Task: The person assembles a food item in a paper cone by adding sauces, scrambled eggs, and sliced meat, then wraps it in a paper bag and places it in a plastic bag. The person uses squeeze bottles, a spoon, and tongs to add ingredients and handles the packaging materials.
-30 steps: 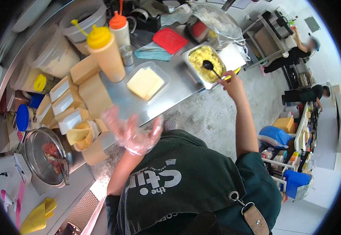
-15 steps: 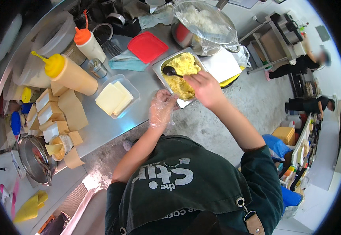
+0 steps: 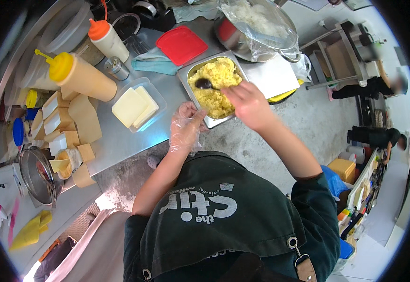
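Observation:
A steel pan [image 3: 184, 75] on the counter holds yellow scrambled egg [image 3: 216, 101]. My right hand [image 3: 248, 102] is closed on the handle of a black spoon [image 3: 204, 83], whose bowl rests in the egg toward the pan's left side. My left hand [image 3: 186, 124], in a clear plastic glove, is at the pan's near left edge. Its fingers are bent around that rim, with the thumb by the corner. Left of this hand, a clear tub [image 3: 160, 107] holds pale square cheese slices [image 3: 132, 108].
Sauce bottles with a yellow cap [image 3: 61, 67] and an orange cap [image 3: 99, 29] stand at left, above open cardboard boxes [image 3: 61, 120]. A red lid [image 3: 181, 45] lies on a blue cloth behind the pan. A large rice pot [image 3: 242, 44] stands beyond it. Two people are at far right.
The view has shifted slightly. My right hand and the spoon stay over the egg, with the spoon's bowl at nearly the same spot. My left hand remains at the pan's edge.

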`<action>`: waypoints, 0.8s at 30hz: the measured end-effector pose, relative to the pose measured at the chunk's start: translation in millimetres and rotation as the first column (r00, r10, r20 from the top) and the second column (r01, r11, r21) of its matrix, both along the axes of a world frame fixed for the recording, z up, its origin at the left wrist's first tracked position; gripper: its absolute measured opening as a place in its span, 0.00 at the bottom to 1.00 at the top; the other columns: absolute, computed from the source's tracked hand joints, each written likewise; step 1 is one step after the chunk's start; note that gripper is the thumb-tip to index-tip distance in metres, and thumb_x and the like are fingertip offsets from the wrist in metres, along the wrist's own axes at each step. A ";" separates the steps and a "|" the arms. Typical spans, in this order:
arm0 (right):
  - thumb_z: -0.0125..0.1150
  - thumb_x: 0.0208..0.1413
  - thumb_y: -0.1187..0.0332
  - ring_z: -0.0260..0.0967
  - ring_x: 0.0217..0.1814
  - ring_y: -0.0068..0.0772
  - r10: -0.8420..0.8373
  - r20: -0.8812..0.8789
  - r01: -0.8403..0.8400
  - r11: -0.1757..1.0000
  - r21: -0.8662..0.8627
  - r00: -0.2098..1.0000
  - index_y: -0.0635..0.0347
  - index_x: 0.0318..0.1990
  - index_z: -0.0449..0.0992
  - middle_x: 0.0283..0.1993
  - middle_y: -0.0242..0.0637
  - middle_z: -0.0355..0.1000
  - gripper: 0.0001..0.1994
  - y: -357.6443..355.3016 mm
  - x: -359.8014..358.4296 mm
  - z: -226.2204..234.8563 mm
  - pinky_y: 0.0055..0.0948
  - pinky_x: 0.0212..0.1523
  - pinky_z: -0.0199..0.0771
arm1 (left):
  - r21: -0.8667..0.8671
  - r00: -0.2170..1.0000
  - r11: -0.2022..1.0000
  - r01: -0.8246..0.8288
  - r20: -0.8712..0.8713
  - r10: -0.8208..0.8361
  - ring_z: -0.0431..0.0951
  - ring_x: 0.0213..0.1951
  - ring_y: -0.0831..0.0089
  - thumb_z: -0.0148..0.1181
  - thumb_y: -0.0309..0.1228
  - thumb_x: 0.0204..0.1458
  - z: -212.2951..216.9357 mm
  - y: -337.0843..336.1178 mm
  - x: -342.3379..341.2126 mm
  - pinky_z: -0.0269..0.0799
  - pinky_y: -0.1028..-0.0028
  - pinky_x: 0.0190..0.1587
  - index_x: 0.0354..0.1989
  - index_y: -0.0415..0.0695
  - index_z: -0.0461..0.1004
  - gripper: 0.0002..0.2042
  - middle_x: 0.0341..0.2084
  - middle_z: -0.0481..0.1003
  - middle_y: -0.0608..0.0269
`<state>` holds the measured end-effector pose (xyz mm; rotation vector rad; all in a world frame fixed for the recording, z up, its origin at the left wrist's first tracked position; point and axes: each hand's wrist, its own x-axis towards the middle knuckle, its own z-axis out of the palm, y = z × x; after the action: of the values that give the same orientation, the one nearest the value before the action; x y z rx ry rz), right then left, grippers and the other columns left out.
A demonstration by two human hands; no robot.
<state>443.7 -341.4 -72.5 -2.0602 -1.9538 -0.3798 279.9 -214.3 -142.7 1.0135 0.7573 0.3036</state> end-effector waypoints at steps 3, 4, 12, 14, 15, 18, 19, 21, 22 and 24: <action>0.60 0.40 0.76 0.72 0.40 0.38 0.052 -0.006 -0.052 0.996 -0.075 0.999 0.63 0.43 0.81 0.39 0.38 0.78 0.18 -3.9 -3.9 -3.5 0.34 0.42 0.75 | -0.028 0.999 0.999 -0.034 0.021 0.035 0.75 0.23 0.78 0.65 0.24 0.57 0.9 0.8 -0.7 0.76 0.75 0.24 0.40 0.41 0.66 0.11 0.26 0.72 0.65; 0.60 0.40 0.77 0.72 0.40 0.38 0.056 -0.022 -0.057 0.997 -0.048 0.998 0.63 0.43 0.81 0.38 0.38 0.77 0.18 -8.3 -2.9 -0.9 0.34 0.41 0.75 | -0.041 0.998 0.998 -0.047 0.032 0.048 0.75 0.23 0.78 0.65 0.24 0.57 0.8 0.5 -0.4 0.76 0.75 0.24 0.41 0.41 0.66 0.11 0.26 0.72 0.65; 0.59 0.40 0.80 0.74 0.37 0.41 -0.028 -0.114 0.036 0.997 0.071 0.993 0.62 0.42 0.82 0.34 0.39 0.77 0.17 25.2 9.6 5.9 0.36 0.41 0.77 | -0.029 1.000 0.999 -0.021 0.018 0.022 0.74 0.25 0.78 0.64 0.24 0.58 1.7 0.5 -1.8 0.76 0.76 0.25 0.42 0.42 0.66 0.11 0.27 0.71 0.65; 0.60 0.39 0.79 0.74 0.37 0.42 -0.018 -0.112 0.021 0.999 0.029 0.994 0.62 0.41 0.81 0.34 0.39 0.77 0.17 32.1 3.1 -3.6 0.37 0.40 0.77 | -0.024 0.999 0.999 -0.025 0.031 0.026 0.74 0.25 0.78 0.64 0.24 0.58 1.5 0.0 -1.8 0.76 0.76 0.26 0.42 0.42 0.66 0.11 0.27 0.71 0.65; 0.60 0.39 0.79 0.74 0.37 0.42 -0.013 -0.115 0.012 1.000 -0.005 0.993 0.63 0.41 0.81 0.33 0.39 0.77 0.16 32.7 -0.1 -7.8 0.37 0.40 0.77 | -0.024 0.999 0.999 -0.032 0.039 0.033 0.74 0.25 0.79 0.64 0.24 0.58 1.2 -0.5 -1.6 0.76 0.76 0.26 0.42 0.42 0.66 0.11 0.27 0.72 0.65; 0.59 0.45 0.81 0.74 0.37 0.45 -0.086 -0.288 0.067 0.995 -0.076 0.954 0.62 0.39 0.82 0.31 0.42 0.76 0.12 16.6 -14.5 -13.5 0.40 0.40 0.77 | -0.021 0.996 0.997 -0.070 0.053 0.071 0.75 0.25 0.79 0.63 0.23 0.58 -0.3 -4.2 -0.8 0.76 0.77 0.26 0.42 0.42 0.66 0.10 0.27 0.72 0.65; 0.59 0.46 0.81 0.74 0.37 0.46 -0.113 -0.346 0.084 0.992 -0.097 0.931 0.62 0.39 0.82 0.31 0.43 0.76 0.12 9.5 -19.6 -13.6 0.41 0.40 0.77 | -0.021 0.995 0.996 -0.082 0.048 0.083 0.75 0.26 0.79 0.63 0.22 0.58 -0.8 -5.4 -0.1 0.76 0.77 0.26 0.42 0.42 0.66 0.10 0.27 0.72 0.65; 0.61 0.51 0.79 0.75 0.35 0.45 -0.208 -0.470 0.169 0.978 -0.125 0.858 0.64 0.40 0.82 0.31 0.43 0.77 0.09 -0.4 -30.9 -14.7 0.39 0.39 0.76 | -0.027 0.992 0.996 -0.085 0.088 0.087 0.75 0.26 0.79 0.63 0.22 0.58 -1.6 -7.1 0.9 0.76 0.77 0.26 0.43 0.42 0.66 0.10 0.27 0.72 0.65; 0.61 0.53 0.79 0.75 0.34 0.44 -0.252 -0.529 0.209 0.968 -0.140 0.811 0.65 0.40 0.82 0.30 0.44 0.78 0.08 -4.3 -36.2 -15.4 0.38 0.38 0.76 | -0.031 0.991 0.996 -0.087 0.103 0.090 0.75 0.26 0.79 0.62 0.22 0.58 -1.9 -7.7 1.3 0.76 0.77 0.26 0.43 0.42 0.66 0.11 0.27 0.73 0.65; 0.62 0.57 0.76 0.76 0.31 0.40 -0.328 -0.667 0.288 0.942 -0.174 0.669 0.66 0.41 0.83 0.30 0.42 0.79 0.07 -9.0 -44.4 -18.3 0.35 0.37 0.75 | -0.032 0.992 0.996 -0.081 0.092 0.084 0.75 0.26 0.79 0.62 0.22 0.58 -2.5 -8.5 1.9 0.76 0.77 0.26 0.43 0.41 0.66 0.11 0.27 0.72 0.65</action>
<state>399.3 -350.4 -90.8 -2.1307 -1.1717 0.3619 281.8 -222.8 -145.1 0.9363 0.7184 0.4079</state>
